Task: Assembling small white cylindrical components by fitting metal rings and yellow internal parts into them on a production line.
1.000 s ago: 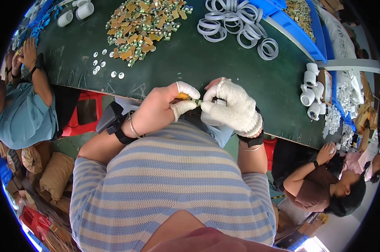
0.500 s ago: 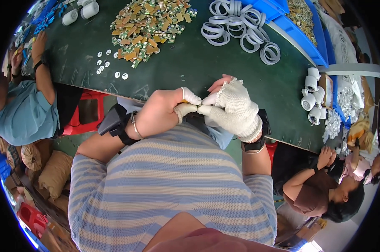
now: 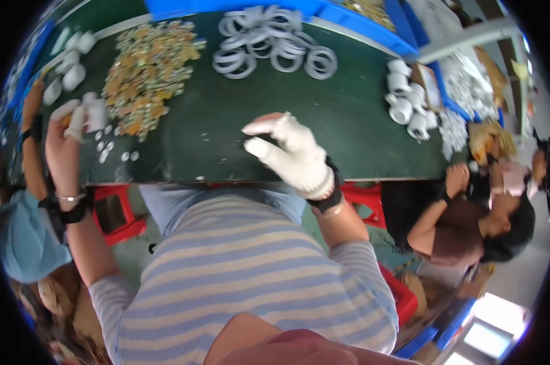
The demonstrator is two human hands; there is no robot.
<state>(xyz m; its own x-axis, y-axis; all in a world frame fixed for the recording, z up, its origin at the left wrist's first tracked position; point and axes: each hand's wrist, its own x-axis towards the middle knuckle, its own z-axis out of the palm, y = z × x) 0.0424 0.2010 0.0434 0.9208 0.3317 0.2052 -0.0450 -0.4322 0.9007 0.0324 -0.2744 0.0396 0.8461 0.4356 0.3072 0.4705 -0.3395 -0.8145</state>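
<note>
Left grip [image 3: 62, 144] beside white housing [image 3: 95, 114]; right grip [image 3: 293, 157] parted.

On the table [image 3: 208, 121], circuit boards [image 3: 146, 73] lay left of the rings [image 3: 277, 41]; discs [image 3: 125, 156] lay before the boards. Device housings [image 3: 401, 109] stood at the right, beside 1 box [image 3: 426, 85].

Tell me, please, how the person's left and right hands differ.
The left hand is mostly bare with white finger covers; the right hand wears a white knitted glove. The left hand is beside a white housing; the right hand is well apart from it. Both wrists wear dark bands.
</note>
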